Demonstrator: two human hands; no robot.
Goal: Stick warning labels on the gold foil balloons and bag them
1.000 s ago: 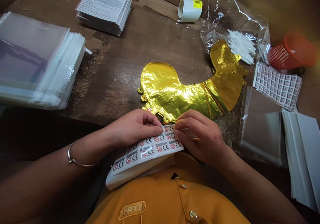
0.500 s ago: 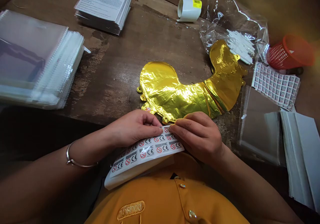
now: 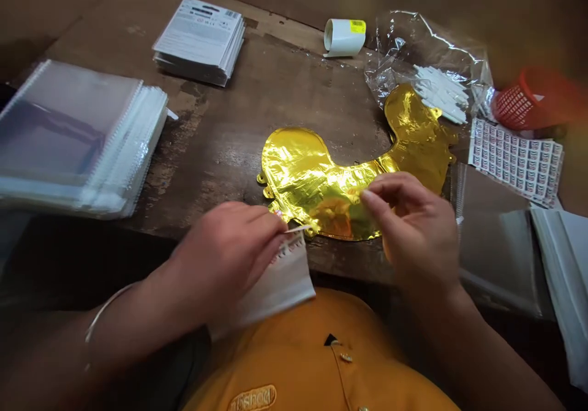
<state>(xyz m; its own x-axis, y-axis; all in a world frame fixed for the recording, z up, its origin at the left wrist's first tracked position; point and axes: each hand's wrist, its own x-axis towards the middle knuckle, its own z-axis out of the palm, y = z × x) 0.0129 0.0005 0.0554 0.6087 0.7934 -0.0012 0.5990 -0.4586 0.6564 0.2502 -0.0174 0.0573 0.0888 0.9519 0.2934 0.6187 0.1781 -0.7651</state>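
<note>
The left grip (image 3: 225, 255) is clenched on a sticker sheet (image 3: 287, 279), with thumb and fingers pinching its upper edge. The sheet hangs bent over the near edge of the table (image 3: 285, 92), just above the orange shirt (image 3: 312, 350). Only a thin row of printed marks shows along the top of the sheet, and the rest is its white backing. A thin bracelet (image 3: 103, 316) circles the left wrist.

The right grip (image 3: 413, 227) is raised over the near edge of the gold foil balloon (image 3: 316, 175), its thumb and forefinger drawn together. The blur makes it impossible to tell whether a sticker sits between them. The two grips are apart, with the balloon's lower edge between them.

The balloon lies flat and crinkled in the middle of the table, one rounded end toward the left. The other end curves up toward a clear bag of white sticks (image 3: 441, 89), which it touches.

At the far edge lies a small white label roll (image 3: 342, 36), and further left a stack of printed cards (image 3: 202, 40). A thick pile of clear bags (image 3: 78, 135) fills the left side.

On the right are a red basket (image 3: 528, 98), a full sheet of small stickers (image 3: 517, 160) just beside it, clear sleeves (image 3: 496, 239) and a white paper stack (image 3: 565, 264).
</note>
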